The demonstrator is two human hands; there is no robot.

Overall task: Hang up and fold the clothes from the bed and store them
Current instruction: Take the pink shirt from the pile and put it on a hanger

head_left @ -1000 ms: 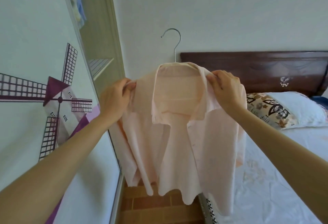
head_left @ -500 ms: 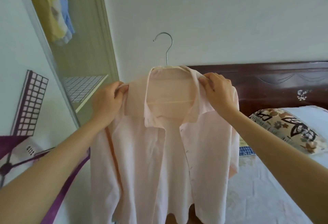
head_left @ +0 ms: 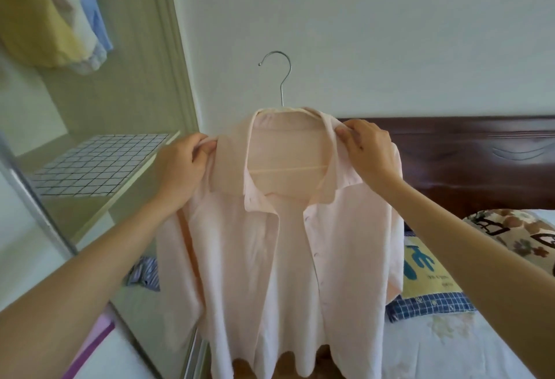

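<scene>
Head view: left hand (head_left: 177, 168) and right hand (head_left: 371, 153) pinch the shirt (head_left: 288, 258) shoulders.

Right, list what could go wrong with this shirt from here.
1. The shirt hangs unbuttoned on the hanger, so it might slide off when the left hand or right hand lets go.
2. The hook could miss its place beside the clothes in the wardrobe.

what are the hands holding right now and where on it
Both hold the pink shirt, on its hanger, at the shoulders beside the collar: the left hand grips the left shoulder, the right hand pinches the right.
</scene>
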